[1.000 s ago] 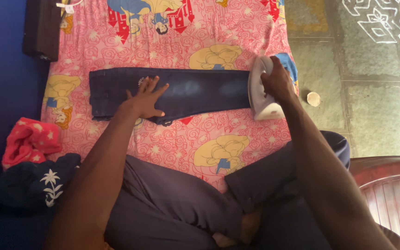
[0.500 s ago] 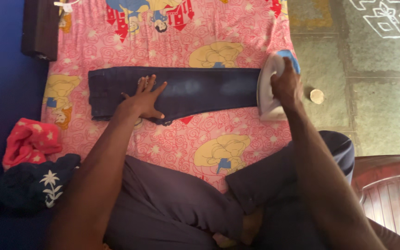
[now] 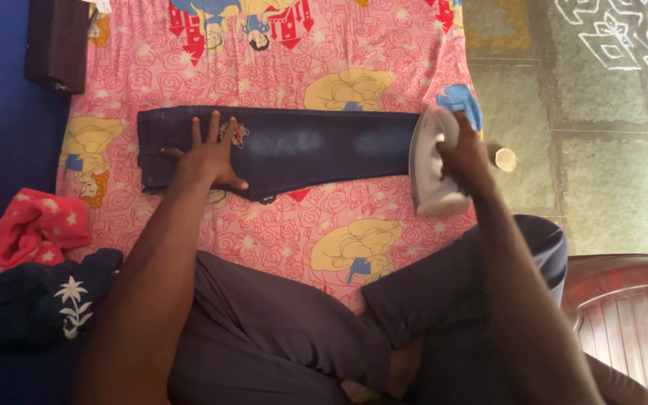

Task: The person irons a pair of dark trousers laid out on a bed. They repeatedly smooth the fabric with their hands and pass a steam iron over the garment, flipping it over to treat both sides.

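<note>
While pressed flat, jeans (image 3: 294, 150) look dark.

Bare pink sheet (image 3: 279, 45) lies open at twelve o'clock of the jeans (image 3: 301, 146), while the iron (image 3: 429, 161) blocks three o'clock, a dark box (image 3: 55, 41) stands at ten, and crumpled clothes (image 3: 35, 262) crowd eight.
</note>
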